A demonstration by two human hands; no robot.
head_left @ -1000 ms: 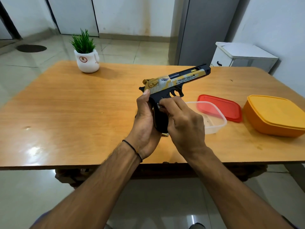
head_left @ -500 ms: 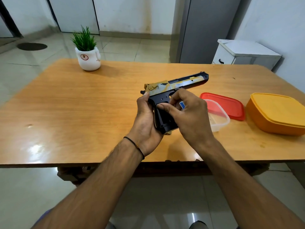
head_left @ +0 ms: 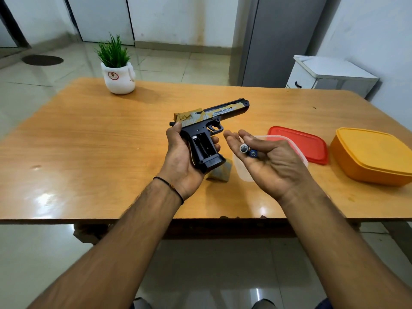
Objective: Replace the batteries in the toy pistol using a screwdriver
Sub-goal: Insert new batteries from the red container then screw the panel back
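Head view: single camera, looking down over the counter [head_left: 100, 141].
Left hand [head_left: 180, 157]: wrapped round the grip of the toy pistol [head_left: 207, 121], held above the counter, barrel pointing away and right.
Battery compartment [head_left: 202, 146]: open in the grip, facing the camera.
Right hand [head_left: 274, 166]: palm up, fingers relaxed, two batteries [head_left: 244, 148] lying in it.
Clear container [head_left: 243, 172]: under the right hand.
Red lid [head_left: 305, 143]: beside the container.
Orange box [head_left: 374, 157]: far right.
Potted plant [head_left: 117, 70]: far left corner.
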